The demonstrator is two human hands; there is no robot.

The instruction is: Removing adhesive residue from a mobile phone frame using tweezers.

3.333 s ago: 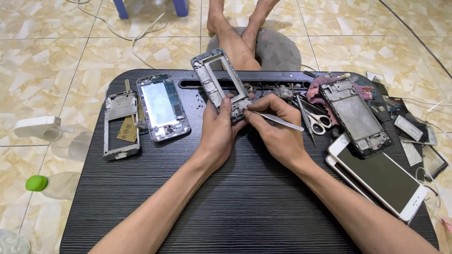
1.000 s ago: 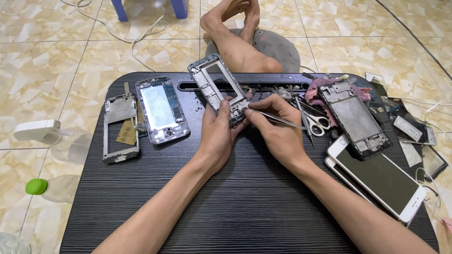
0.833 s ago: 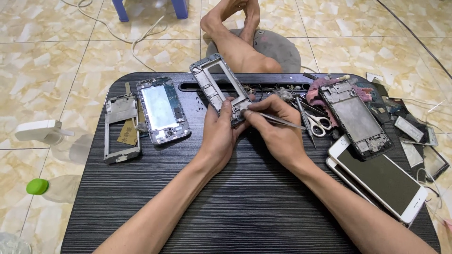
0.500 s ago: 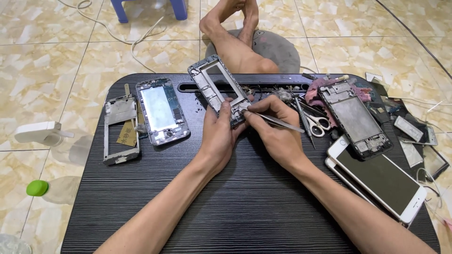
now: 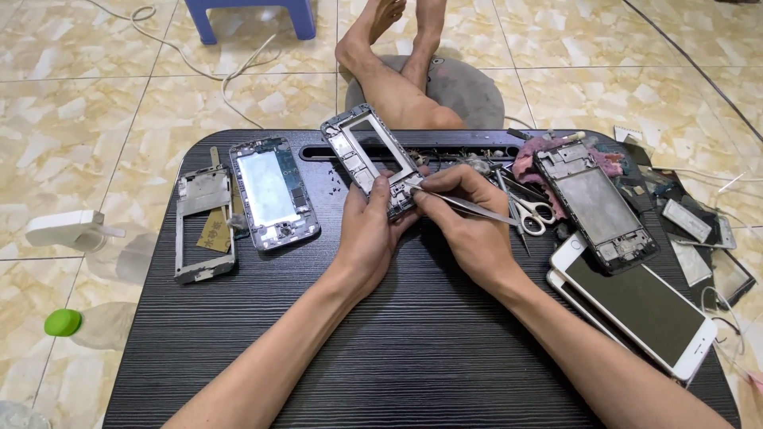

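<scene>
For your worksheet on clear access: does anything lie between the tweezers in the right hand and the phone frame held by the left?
Nothing visible does. The tweezers in the right hand already meet the lower end of the phone frame, which the left hand holds.

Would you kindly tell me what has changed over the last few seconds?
Very little. The left hand still grips the phone frame, barely tilted differently, and the right hand keeps the tweezers at its lower end. The opened phones, scissors and white phone lie unmoved.
</scene>
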